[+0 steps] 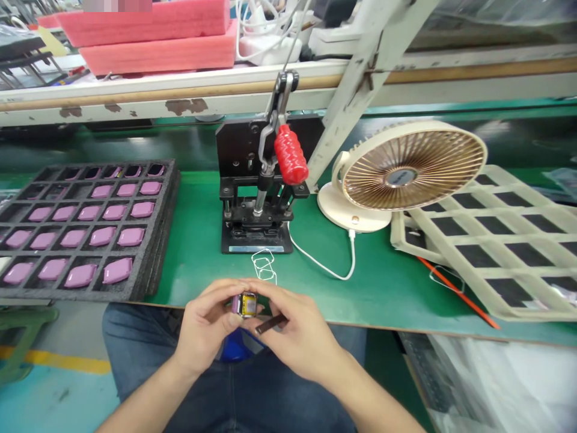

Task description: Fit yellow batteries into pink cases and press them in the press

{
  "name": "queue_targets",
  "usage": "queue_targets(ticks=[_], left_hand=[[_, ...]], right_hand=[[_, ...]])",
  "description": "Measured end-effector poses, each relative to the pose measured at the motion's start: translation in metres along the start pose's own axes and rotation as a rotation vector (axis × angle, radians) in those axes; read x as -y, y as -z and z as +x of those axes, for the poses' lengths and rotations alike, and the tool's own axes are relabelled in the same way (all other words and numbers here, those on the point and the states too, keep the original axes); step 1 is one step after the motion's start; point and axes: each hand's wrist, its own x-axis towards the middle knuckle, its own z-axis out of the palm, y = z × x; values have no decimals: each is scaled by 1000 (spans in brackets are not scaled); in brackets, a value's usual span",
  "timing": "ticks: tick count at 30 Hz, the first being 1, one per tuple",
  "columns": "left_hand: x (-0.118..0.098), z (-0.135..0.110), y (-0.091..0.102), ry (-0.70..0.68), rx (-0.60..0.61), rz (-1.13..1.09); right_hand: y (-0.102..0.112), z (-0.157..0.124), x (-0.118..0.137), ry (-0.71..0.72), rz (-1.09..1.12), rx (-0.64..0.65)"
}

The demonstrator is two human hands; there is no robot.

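Note:
My left hand (205,322) and my right hand (295,331) are held together just over the front edge of the green-matted bench (193,264). Between their fingers is a small pouch battery cell (244,305), with a pink body and yellow tape on its visible end. My right hand also pinches a narrow dark brown strip (270,323) whose far end sits close to the cell. Part of the cell is hidden by my fingers. A few thin transparent loops (264,266) lie on the mat just beyond my hands.
A dark foam tray (90,225) of pink pouch cells sits at left. Ahead stand a small hand press (256,204) with a red handle and a cream desk fan (401,171). A beige grid rack (487,240) and an orange stick (457,293) lie at right.

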Motion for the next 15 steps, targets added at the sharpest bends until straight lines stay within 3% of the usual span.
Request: queue_targets(ticks=[7, 12, 15], left_hand=[[15, -10, 9, -2, -4, 43], [17, -24, -3, 323, -189, -15], [13, -20, -5, 451, -123, 104]], right_hand=[[-7, -8, 7, -25, 112, -49], [0, -46, 14, -29, -84, -117], [28, -92, 13, -156, -306, -313]])
